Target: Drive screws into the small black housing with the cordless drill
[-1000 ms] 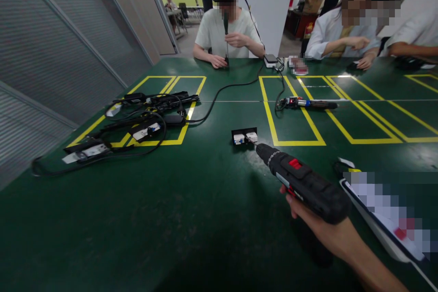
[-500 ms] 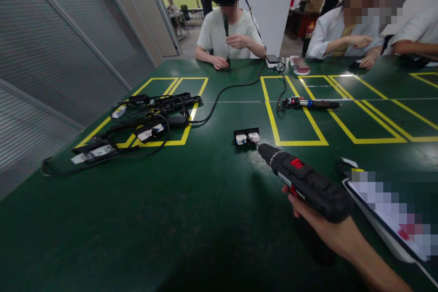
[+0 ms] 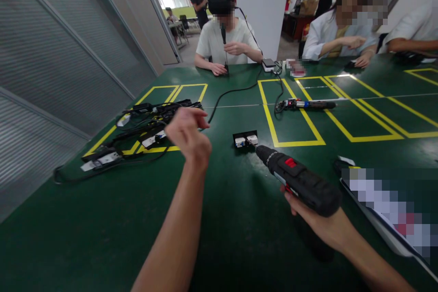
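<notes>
at the far left, a grey panel wall (image 3: 44, 77) is flanking the green table (image 3: 85, 246), and a heap of black cables and parts (image 3: 152, 139) is lying near it. just right of the heap, the left hand (image 3: 189, 136) is hanging above the table with bent fingers; it is blurring, so i cannot tell whether it is pinching anything. across the table, a co-worker's hand (image 3: 232, 48) is holding a screwdriver (image 3: 223, 34) upright.

near the middle, a small black piece (image 3: 245, 135) is sitting on the table with two white blocks (image 3: 240, 142) showing on its face. the cordless drill (image 3: 297, 180) is pointing its bit at the right-hand block, seemingly touching it. the right hand (image 3: 316, 223) is gripping the drill firmly by its handle. beyond, a slim wired device (image 3: 308, 104) is lying across yellow tape (image 3: 299, 143); at the right edge, a light-edged case (image 3: 383, 237) is resting.

the work is looking part-way, i judge: the piece is lying in place and the drill is standing at it, but neither hand is steadying the piece. whether any screw is sitting in it is too small to tell, so what is remaining is staying unclear.
</notes>
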{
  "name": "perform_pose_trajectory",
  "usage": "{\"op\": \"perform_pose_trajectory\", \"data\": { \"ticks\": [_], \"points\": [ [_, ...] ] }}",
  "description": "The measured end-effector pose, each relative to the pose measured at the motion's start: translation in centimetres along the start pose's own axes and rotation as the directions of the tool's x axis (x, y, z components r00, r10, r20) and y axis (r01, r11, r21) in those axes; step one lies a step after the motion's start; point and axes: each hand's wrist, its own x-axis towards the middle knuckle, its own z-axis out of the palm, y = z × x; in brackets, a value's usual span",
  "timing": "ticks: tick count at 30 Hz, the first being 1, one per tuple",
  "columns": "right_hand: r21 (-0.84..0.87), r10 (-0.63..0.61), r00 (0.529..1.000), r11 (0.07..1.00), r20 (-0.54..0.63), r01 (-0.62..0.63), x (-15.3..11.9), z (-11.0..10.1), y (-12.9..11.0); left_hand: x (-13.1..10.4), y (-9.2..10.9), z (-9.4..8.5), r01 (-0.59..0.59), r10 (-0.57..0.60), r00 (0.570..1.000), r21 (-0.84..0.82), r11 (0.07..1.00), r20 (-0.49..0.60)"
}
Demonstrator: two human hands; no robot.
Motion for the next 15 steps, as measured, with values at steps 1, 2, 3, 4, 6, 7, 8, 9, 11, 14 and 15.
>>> {"op": "perform_pose_trajectory", "data": {
  "ticks": [1,2,3,4,6,7,8,9,11,14,15],
  "points": [
    [0.001,-0.004,1.0,1.0,0.002,0.004,0.0,0.0,-0.1,-0.8,-0.7,0.7,-0.019,0.013,0.995,0.057,0.998,0.103],
    [0.011,-0.008,1.0,1.0,0.005,0.008,0.0,0.0,-0.1,-1.7,-1.5,1.5,-0.046,0.018,0.973,0.119,0.992,0.23],
    [0.023,-0.01,1.0,1.0,0.007,0.01,0.1,0.0,-0.2,-2.7,-2.4,2.3,-0.083,0.007,0.926,0.184,0.979,0.377],
    [0.032,-0.009,1.0,0.999,0.009,0.008,0.1,0.0,-0.3,-3.6,-3.2,3.0,-0.105,-0.012,0.875,0.213,0.971,0.484],
    [0.041,0.001,1.0,0.999,-0.003,-0.001,0.1,0.0,-0.4,-5.2,-4.8,4.2,-0.108,-0.068,0.773,0.238,0.965,0.631],
    [0.039,0.008,1.0,0.999,-0.008,-0.008,0.1,0.1,-0.4,-5.7,-5.5,4.6,-0.085,-0.104,0.737,0.245,0.966,0.667],
    [0.037,0.014,1.0,0.999,-0.012,-0.013,0.0,0.1,-0.3,-6.1,-6.0,4.8,-0.056,-0.137,0.716,0.252,0.966,0.685],
    [0.036,0.016,1.0,0.999,-0.013,-0.015,0.0,0.1,-0.3,-6.4,-6.3,5.0,-0.033,-0.157,0.704,0.253,0.967,0.693],
    [0.035,0.012,1.0,0.999,-0.015,-0.012,-0.1,0.1,-0.2,-6.5,-6.7,5.1,-0.004,-0.172,0.704,0.246,0.969,0.689],
    [0.022,-0.005,1.0,1.0,-0.028,0.005,-0.1,0.1,-0.1,-6.3,-6.8,5.2,0.008,-0.161,0.716,0.223,0.975,0.679],
    [0.014,-0.009,1.0,1.0,-0.028,0.01,-0.1,0.1,-0.2,-6.3,-6.8,5.2,0.01,-0.16,0.718,0.22,0.976,0.677]
  ]
}}
